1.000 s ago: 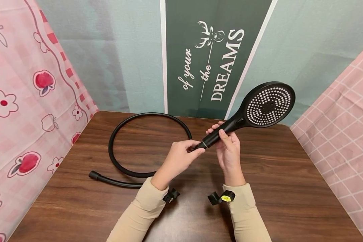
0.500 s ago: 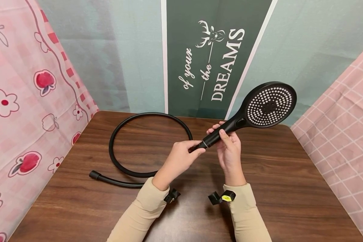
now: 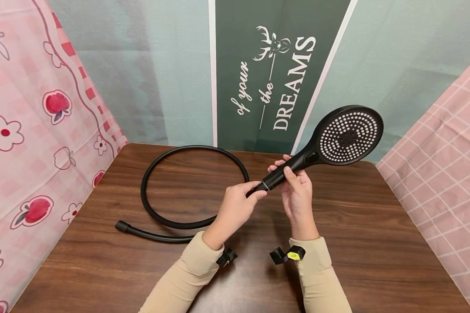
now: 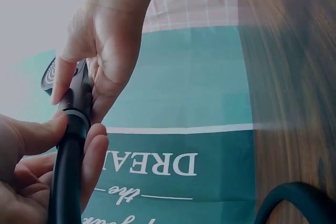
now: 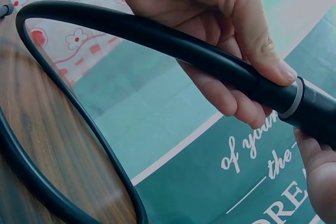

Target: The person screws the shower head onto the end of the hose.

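A black handheld shower head point(image 3: 350, 135) is held up above the table, its round face of white nozzles tilted toward me. My right hand point(image 3: 297, 200) grips its handle, thumb on the near side. At the handle's lower end my left hand point(image 3: 235, 206) pinches the end fitting of a black shower hose point(image 3: 144, 191). A pale ring point(image 5: 293, 98) shows where fitting and handle meet in the right wrist view. In the left wrist view, hose and handle run in one line. Whether the thread is fully engaged cannot be seen.
The hose lies in a wide loop on the brown wooden table point(image 3: 376, 243). Its other end fitting point(image 3: 121, 226) points left. Pink patterned cloth point(image 3: 35, 174) hangs at the left, pink checked cloth point(image 3: 446, 174) at the right, and a green-blue curtain point(image 3: 172, 87) behind.
My left hand and wrist have turned and shifted slightly to the right, still pinching the hose fitting. The right hand and shower head have stayed almost still.
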A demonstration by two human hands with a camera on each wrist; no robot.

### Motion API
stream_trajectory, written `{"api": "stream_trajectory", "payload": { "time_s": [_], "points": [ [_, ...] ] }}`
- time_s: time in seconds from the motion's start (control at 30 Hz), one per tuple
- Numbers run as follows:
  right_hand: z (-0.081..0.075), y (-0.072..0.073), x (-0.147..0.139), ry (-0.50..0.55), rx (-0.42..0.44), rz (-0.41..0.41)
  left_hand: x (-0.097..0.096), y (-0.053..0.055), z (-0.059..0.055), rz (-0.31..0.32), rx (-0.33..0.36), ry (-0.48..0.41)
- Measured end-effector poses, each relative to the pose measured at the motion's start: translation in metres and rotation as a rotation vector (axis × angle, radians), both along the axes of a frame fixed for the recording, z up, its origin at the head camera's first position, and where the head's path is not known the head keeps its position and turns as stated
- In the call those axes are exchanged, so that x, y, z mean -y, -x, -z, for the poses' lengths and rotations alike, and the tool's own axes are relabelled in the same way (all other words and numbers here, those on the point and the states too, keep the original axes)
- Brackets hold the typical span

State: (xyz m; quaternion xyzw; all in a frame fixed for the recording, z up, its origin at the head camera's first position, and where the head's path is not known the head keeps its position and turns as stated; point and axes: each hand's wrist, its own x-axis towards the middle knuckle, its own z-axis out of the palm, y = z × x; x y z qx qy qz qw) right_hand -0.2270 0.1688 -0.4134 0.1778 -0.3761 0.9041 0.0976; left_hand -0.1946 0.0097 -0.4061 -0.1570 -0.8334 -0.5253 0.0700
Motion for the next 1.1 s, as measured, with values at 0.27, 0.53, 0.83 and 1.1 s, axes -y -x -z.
{"api": "stream_trajectory", "payload": {
  "time_s": [0.27, 0.53, 0.83, 1.1],
  "points": [
    [-0.003, -0.001, -0.003, -0.087, 0.056, 0.040, 0.000, 0.001, 0.002, 0.012, 0.045, -0.056],
    [-0.008, -0.001, -0.009, -0.149, 0.111, 0.070, 0.004, 0.004, -0.001, 0.020, 0.112, -0.060],
    [-0.014, 0.001, -0.027, 0.034, 0.057, 0.129, 0.013, 0.008, -0.002, 0.008, 0.106, -0.132],
    [-0.022, 0.004, -0.055, 0.178, 0.084, 0.265, 0.021, 0.010, -0.006, -0.001, 0.131, -0.236]
  ]
}}
